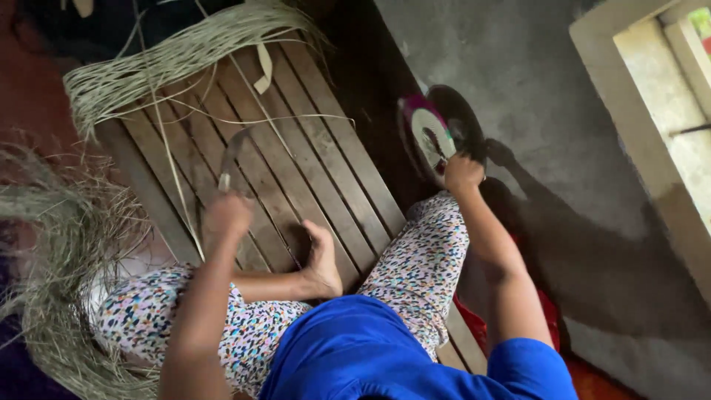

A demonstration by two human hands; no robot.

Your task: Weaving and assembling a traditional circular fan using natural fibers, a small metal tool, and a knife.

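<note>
My left hand [226,215] is closed around the pale handle of a curved knife [232,157] whose dark blade arcs up over the wooden slat platform [311,159]. Thin pale fibre strands [172,167] run past this hand across the slats. My right hand [463,174] reaches out past the platform's edge and grips the lower rim of a round woven disc [432,133] with a pink edge, pale centre and dark back. My bare foot [323,261] rests on the slats between my knees, which are in speckled trousers.
A long bundle of dried fibre [178,59] lies across the far end of the platform. Another loose heap of fibre [52,274] spreads at the left. Grey concrete [563,148] lies to the right, with a pale framed opening [666,111] beyond it.
</note>
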